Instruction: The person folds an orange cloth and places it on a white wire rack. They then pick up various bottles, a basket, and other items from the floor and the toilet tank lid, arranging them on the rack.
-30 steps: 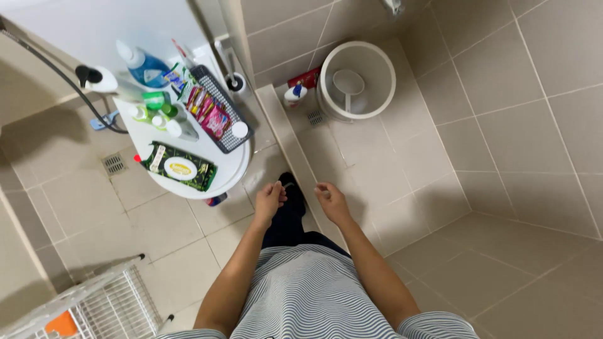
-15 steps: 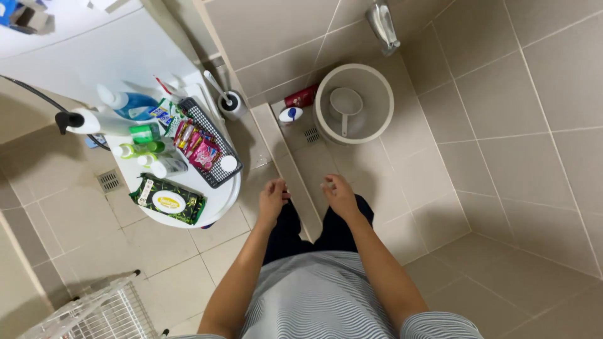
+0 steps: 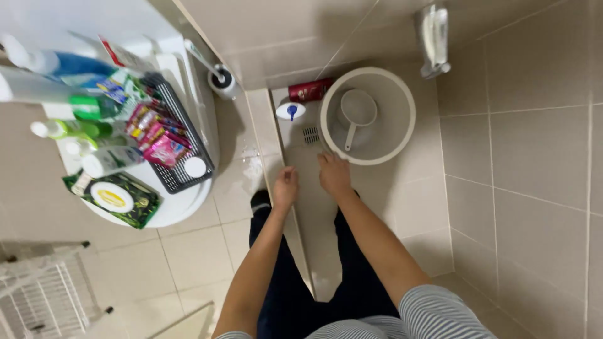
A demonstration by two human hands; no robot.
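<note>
Since the earlier frame both hands have pushed forward and now reach closer to the round white basin, which sits nearer the middle of the view than before. The right hand hangs just short of the basin's near rim, its fingers loose and spread, its grip released and holding nothing. The left hand hovers beside it over the raised tiled ledge, fingers lightly curled, grip also released and empty. The two hands are near each other but apart.

The basin stands on the tiled floor in the corner by the wall, and a white ladle lies inside it with its handle pointing toward the person. Just left of the basin a small floor drain shows, and beside that stands a white bottle with a blue cap and a dark red bottle, both touching or nearly touching the basin's edge. A toilet brush holder stands further left against the wall.

At the left a white rounded shelf carries a dark wire basket filled with colourful sachets, several green and white bottles, and a green pack of wipes. A white wire rack sits at the lower left
</note>
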